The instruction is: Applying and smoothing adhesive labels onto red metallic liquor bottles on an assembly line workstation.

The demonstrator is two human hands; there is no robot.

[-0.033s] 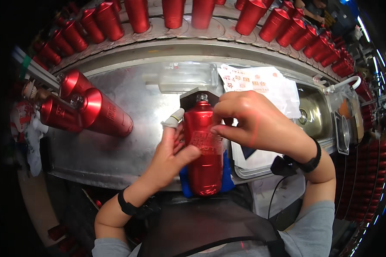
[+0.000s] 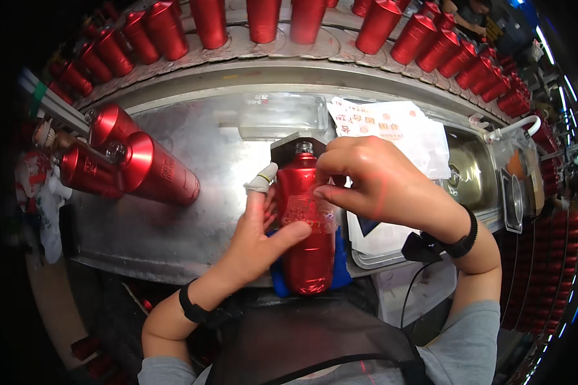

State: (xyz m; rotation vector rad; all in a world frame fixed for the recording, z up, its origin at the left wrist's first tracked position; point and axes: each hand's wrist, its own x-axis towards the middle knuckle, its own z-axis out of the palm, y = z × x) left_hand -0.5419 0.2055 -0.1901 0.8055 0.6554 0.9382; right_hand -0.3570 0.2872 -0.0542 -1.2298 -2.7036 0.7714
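A shiny red bottle [image 2: 307, 253] with a bare clear glass neck lies in front of me, neck away from me and base on a blue cloth [image 2: 341, 260]. Its front bears raised-looking lettering and what seems to be a thin glossy film. My left hand [image 2: 257, 234], with a white cover on one fingertip, grips the bottle's left side, thumb pressed on its front. At the bottle's upper right my right hand [image 2: 363, 176] is closed in a pinch, thumb against the bottle. What its fingers hold is hidden. Behind the neck stands a dark angled rest [image 2: 286, 153].
Several red bottles [image 2: 157, 170] lean at the left of the metal table [image 2: 135, 240]. A clear tray [image 2: 282, 115] and printed white sheets [image 2: 424, 138] lie beyond. A basin of yellowish liquid [image 2: 472, 167] is at right. Red bottles line a conveyor [image 2: 289, 51] at the back.
My left thumb has slid slightly right and up across the bottle's front. My right hand is nearly still, pinched. Bottles on the conveyor have shifted slightly right.
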